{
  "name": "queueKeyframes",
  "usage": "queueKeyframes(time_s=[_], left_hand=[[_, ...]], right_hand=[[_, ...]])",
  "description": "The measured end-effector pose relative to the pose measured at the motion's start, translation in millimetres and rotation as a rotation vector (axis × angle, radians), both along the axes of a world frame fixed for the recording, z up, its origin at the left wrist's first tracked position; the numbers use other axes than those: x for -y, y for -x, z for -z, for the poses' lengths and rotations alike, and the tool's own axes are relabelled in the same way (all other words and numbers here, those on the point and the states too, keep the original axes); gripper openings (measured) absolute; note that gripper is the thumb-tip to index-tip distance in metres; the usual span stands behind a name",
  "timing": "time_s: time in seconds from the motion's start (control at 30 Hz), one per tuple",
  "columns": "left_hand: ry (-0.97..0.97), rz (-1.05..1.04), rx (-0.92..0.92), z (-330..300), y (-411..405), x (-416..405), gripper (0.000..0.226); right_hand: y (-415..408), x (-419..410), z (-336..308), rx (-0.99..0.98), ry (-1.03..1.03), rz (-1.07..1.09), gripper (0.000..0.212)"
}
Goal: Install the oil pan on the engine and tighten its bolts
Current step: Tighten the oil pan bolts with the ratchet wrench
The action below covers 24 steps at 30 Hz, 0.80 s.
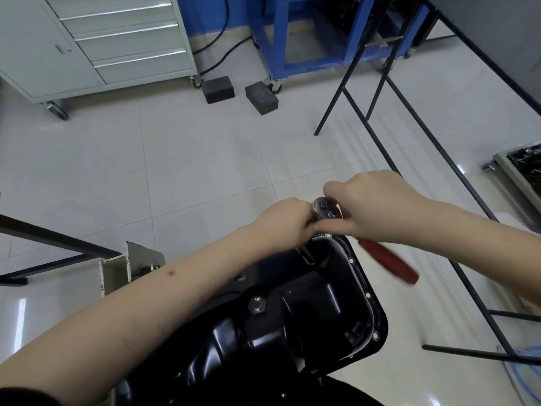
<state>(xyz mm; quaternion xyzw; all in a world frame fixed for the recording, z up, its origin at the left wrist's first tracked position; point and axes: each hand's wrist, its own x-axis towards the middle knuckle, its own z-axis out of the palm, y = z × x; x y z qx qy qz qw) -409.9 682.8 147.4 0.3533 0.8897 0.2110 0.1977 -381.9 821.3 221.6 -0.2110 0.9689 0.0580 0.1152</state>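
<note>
Two hands work the ratchet wrench (327, 210) at the far end of the black oil pan (307, 303), which sits on the engine near the bottom centre of the view, its flange running along the right side. The left hand (288, 219) curls its grip around the ratchet head and whatever drives below it, steadying them over a flange bolt that is hidden beneath. The right hand (377, 206) closes its grip on the shank just beside the head; the red handle (389, 263) projects to the near right and is blurred.

Keep the socket square on the bolt with downward pressure from the left hand. Swing the handle in short, even arcs. Snug each flange bolt (368, 295) in turn before final tightening, so the flange seats evenly.
</note>
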Motion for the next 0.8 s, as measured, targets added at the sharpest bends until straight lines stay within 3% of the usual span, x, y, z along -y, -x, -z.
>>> queueKeyframes(time_s=[0.23,0.33,0.53,0.8], left_hand=[[-0.043,0.059,0.023,-0.3,0.6,-4.9,0.027],[-0.035,0.043,0.067,-0.5,1.5,-3.3,0.028],[0.03,-0.007,0.024,-0.8,1.7,-0.5,0.033],[0.051,0.048,0.007,-2.6,0.6,-1.8,0.031]], right_hand=[[7.5,-11.8,-3.9,-0.042,-0.048,-0.349,0.025],[6.2,-9.4,-3.6,-0.051,-0.077,-0.31,0.026],[-3.0,-1.5,-5.7,-0.04,-0.099,0.002,0.049],[8.7,-7.5,-10.5,0.047,-0.019,-0.196,0.022]])
